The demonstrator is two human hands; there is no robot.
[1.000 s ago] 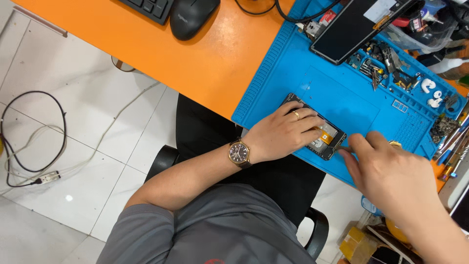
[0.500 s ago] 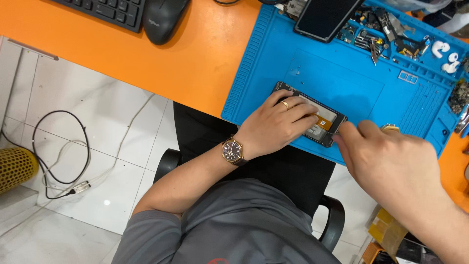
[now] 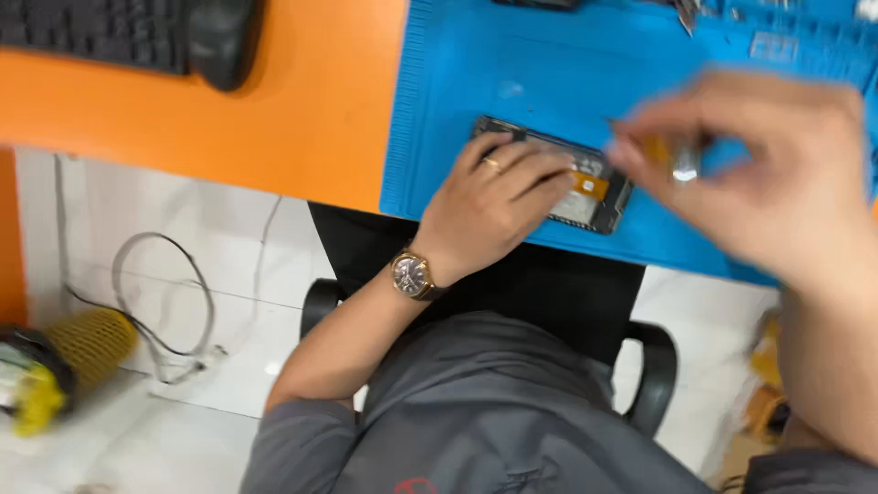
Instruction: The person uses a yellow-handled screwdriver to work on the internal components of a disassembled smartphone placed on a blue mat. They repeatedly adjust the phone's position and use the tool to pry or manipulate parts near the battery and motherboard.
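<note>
An opened phone (image 3: 585, 183) with its inner parts showing lies near the front edge of a blue work mat (image 3: 567, 73). My left hand (image 3: 494, 206), with a ring and a wristwatch, lies flat on the phone and holds it down. My right hand (image 3: 759, 174) is raised above the mat just right of the phone, blurred, pinching a small yellow-and-silver tool (image 3: 672, 160) between thumb and fingers. The tool's tip is too blurred to make out.
The mat sits on an orange desk (image 3: 274, 119). A black keyboard (image 3: 91, 37) and a black mouse (image 3: 224, 41) are at the far left. Below are a black chair (image 3: 649, 384), a white tiled floor with a cable (image 3: 174, 311) and a yellow mesh object (image 3: 91, 343).
My right hand has lifted from the mat's front edge and now holds a small tool above the phone. The view has shifted right and closer. My left hand stays on the phone.
</note>
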